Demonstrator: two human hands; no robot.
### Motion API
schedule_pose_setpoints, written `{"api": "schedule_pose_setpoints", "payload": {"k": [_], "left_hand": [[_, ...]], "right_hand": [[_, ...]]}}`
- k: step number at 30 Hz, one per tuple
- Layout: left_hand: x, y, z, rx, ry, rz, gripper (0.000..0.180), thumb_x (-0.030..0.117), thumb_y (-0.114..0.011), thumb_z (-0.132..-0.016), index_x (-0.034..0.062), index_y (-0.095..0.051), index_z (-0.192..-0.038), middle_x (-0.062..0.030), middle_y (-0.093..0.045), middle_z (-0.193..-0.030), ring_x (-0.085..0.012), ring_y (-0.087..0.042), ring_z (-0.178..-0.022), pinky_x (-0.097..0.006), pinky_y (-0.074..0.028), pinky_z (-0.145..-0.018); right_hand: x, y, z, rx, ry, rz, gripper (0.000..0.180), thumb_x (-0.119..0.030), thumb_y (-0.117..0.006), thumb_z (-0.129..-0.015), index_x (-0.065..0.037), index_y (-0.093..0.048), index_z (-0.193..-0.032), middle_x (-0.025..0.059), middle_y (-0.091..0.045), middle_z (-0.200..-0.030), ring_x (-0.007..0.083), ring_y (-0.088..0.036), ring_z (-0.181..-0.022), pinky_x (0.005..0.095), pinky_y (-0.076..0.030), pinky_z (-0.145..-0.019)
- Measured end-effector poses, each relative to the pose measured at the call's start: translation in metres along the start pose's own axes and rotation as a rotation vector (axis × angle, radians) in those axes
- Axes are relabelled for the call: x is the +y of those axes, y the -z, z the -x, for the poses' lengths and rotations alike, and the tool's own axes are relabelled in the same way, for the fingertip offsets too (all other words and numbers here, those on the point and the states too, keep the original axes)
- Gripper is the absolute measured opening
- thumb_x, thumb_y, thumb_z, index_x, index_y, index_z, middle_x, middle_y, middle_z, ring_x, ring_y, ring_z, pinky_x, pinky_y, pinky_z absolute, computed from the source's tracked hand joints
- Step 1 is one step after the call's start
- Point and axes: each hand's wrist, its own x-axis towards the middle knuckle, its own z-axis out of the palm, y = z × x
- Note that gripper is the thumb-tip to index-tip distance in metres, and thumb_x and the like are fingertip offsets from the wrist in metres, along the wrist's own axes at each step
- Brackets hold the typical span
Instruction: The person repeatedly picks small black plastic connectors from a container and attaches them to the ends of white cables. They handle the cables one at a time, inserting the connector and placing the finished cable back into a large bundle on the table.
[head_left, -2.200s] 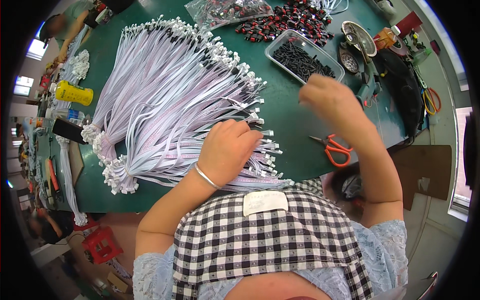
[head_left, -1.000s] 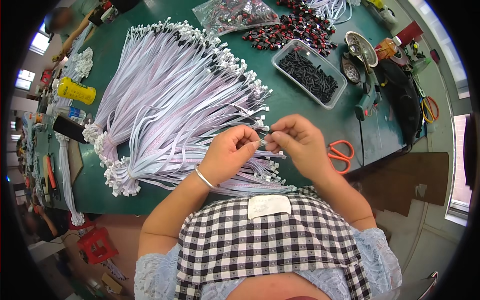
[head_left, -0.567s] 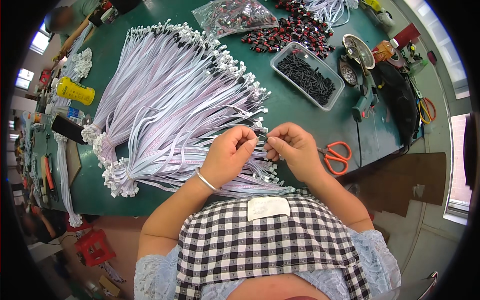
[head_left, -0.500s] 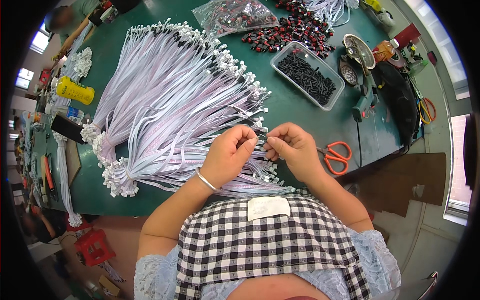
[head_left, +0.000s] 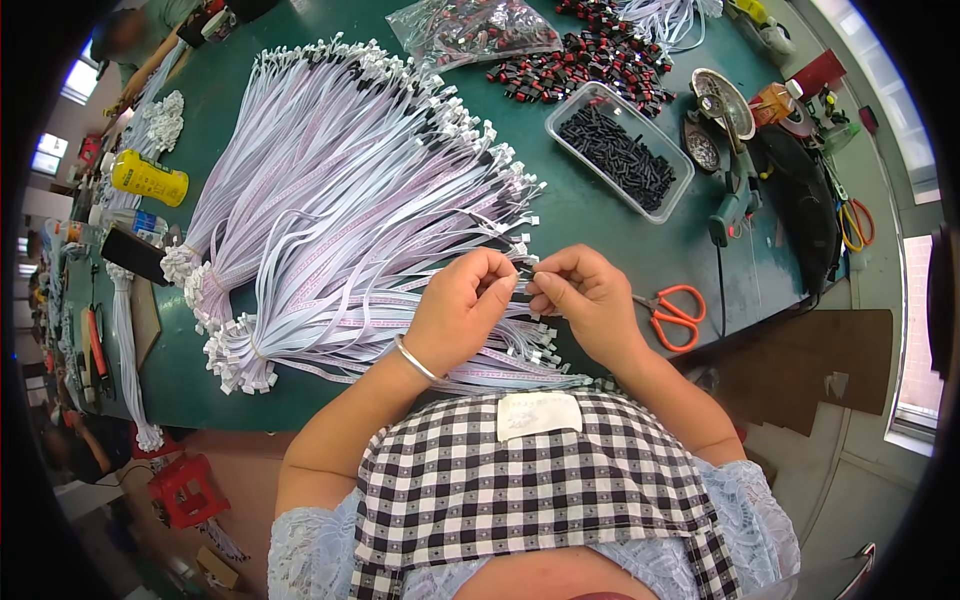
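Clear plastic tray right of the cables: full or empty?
Partly full: the clear plastic tray, lidless, holds a layer of small black parts on the green table.

Bare green table (head_left: 585,215) lies open between the fanned ribbon cables (head_left: 340,200) and the clear tray (head_left: 620,150).

A long green table (head_left: 590,215) is stretching away toward the top of the view. Daylight is coming in through windows (head_left: 915,340) at the right edge and more windows (head_left: 60,120) at the far left. A pale floor (head_left: 850,480) is showing at lower right, and a red stool (head_left: 185,490) is standing at lower left.
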Motion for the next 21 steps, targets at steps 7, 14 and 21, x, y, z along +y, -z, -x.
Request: {"api": "schedule_pose_setpoints", "payload": {"k": [7,14,21], "left_hand": [[0.0010,0.0002,-0.0006,0.007,0.012,0.015,0.010,0.009,-0.056,-0.092,0.0006,-0.056,-0.097,0.0019,-0.055,-0.084,-0.0033,-0.047,-0.072,-0.019,-0.041,-0.064],[-0.0013,0.0006,-0.0008,0.011,0.010,0.021,0.010,0.009,-0.057,-0.092,0.0007,-0.056,-0.098,0.0015,-0.056,-0.084,-0.0035,-0.048,-0.073,-0.019,-0.042,-0.065],[-0.0018,0.0003,-0.0007,0.012,-0.013,-0.005,0.011,0.010,-0.058,-0.093,0.0008,-0.056,-0.098,0.0011,-0.056,-0.084,-0.0039,-0.049,-0.073,-0.019,-0.042,-0.065]], "right_hand": [[0.0003,-0.0010,0.0001,0.001,0.004,-0.013,0.009,-0.004,-0.058,-0.093,0.001,-0.057,-0.099,0.0096,-0.066,-0.086,0.0119,-0.065,-0.072,0.0230,-0.054,-0.064],[0.0031,-0.0018,0.0002,0.022,0.003,-0.039,0.010,-0.006,-0.060,-0.092,0.001,-0.059,-0.098,0.0079,-0.067,-0.087,0.0108,-0.065,-0.074,0.0228,-0.053,-0.064],[0.0063,-0.0018,-0.0005,0.033,0.017,-0.051,0.009,-0.005,-0.060,-0.092,0.001,-0.059,-0.098,0.0080,-0.067,-0.086,0.0108,-0.065,-0.074,0.0229,-0.053,-0.064]]}}
